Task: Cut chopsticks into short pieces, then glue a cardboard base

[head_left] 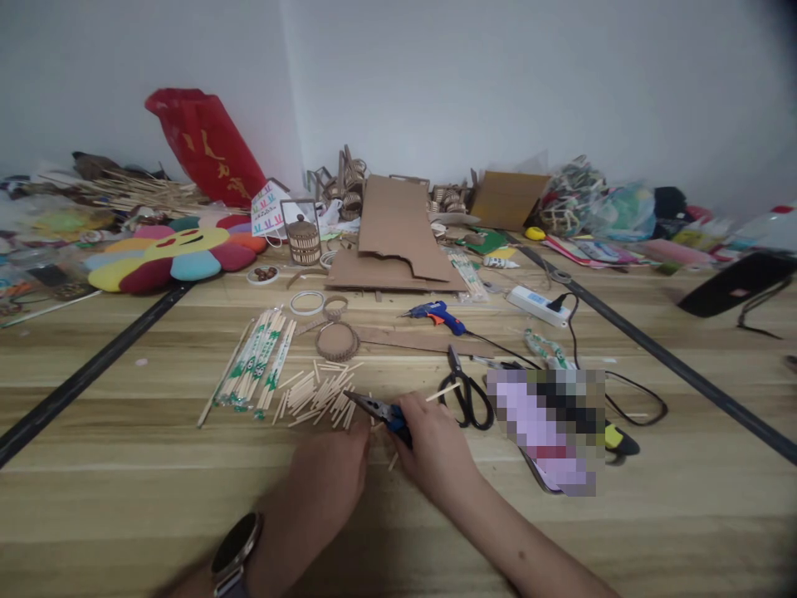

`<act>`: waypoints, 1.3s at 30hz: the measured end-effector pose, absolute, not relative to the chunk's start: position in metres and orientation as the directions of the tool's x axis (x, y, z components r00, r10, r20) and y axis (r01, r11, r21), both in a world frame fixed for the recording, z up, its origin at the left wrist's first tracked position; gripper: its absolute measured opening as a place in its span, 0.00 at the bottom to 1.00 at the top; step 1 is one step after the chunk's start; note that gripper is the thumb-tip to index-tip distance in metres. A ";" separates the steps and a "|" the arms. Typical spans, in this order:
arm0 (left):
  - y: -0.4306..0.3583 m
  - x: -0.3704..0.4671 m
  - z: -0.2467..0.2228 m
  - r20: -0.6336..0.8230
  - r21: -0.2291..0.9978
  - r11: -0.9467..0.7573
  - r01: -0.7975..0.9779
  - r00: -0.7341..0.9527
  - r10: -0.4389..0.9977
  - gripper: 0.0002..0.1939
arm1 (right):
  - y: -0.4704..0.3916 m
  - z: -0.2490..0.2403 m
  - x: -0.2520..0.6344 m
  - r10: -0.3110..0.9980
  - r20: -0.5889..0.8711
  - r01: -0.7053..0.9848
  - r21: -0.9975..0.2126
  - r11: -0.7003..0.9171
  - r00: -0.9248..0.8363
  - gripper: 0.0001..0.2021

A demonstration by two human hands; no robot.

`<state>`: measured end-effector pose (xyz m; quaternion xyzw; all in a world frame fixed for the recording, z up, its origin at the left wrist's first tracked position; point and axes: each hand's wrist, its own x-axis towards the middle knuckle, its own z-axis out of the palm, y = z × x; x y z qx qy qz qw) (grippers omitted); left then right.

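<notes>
My right hand is wrapped around long-nose pliers with blue handles, their jaws pointing left over a pile of short wooden sticks. Close against the pliers, my left hand has its fingers curled together. A bit of pale stick shows by its fingertips, but what they grip is hidden. One loose stick juts out over the right hand's knuckles, and another stick lies below the pliers. Black-handled scissors rest just beyond the right hand.
Wrapped chopsticks lie left of the pile. Behind it are a cardboard ring, a white ring and a blue glue gun. Cardboard sheets stand farther back. A power strip and a blurred-out phone-like object are at right.
</notes>
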<state>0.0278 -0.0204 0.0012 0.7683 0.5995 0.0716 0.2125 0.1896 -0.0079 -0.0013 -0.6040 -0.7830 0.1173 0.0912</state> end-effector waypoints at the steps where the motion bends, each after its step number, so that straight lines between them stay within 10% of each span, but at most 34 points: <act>1: -0.020 0.028 0.001 -0.150 0.411 -0.188 0.892 0.270 0.951 0.19 | -0.008 -0.001 0.189 0.967 -0.005 0.926 -0.289 0.241 -0.253 0.08; 11: -0.018 0.028 -0.004 -0.175 0.346 -0.211 0.914 0.284 0.943 0.18 | -0.004 -0.010 0.189 0.961 0.062 0.906 -0.322 0.276 -0.270 0.06; 15: -0.006 0.012 -0.003 -0.133 0.631 -0.312 0.710 0.495 0.858 0.15 | 0.007 -0.008 0.207 0.926 0.097 0.686 -0.645 0.337 -0.364 0.01; 18: 0.001 0.004 -0.002 -0.201 0.901 -0.060 0.429 0.537 0.819 0.21 | 0.010 -0.001 0.217 0.892 0.149 0.484 -0.795 0.365 -0.427 0.04; 23: 0.003 0.010 -0.008 -0.335 0.942 0.284 0.178 0.484 0.809 0.23 | 0.004 0.002 0.217 0.873 0.183 0.473 -0.781 0.409 -0.452 0.05; 28: -0.001 0.015 -0.016 -0.318 0.940 0.213 0.267 0.454 0.832 0.22 | -0.004 0.001 0.211 0.824 0.097 0.503 -0.750 0.429 -0.558 0.24; 39: -0.006 0.015 -0.024 -0.297 0.954 0.198 0.225 0.606 0.738 0.22 | -0.005 -0.002 0.209 0.807 0.077 0.465 -0.784 0.411 -0.585 0.29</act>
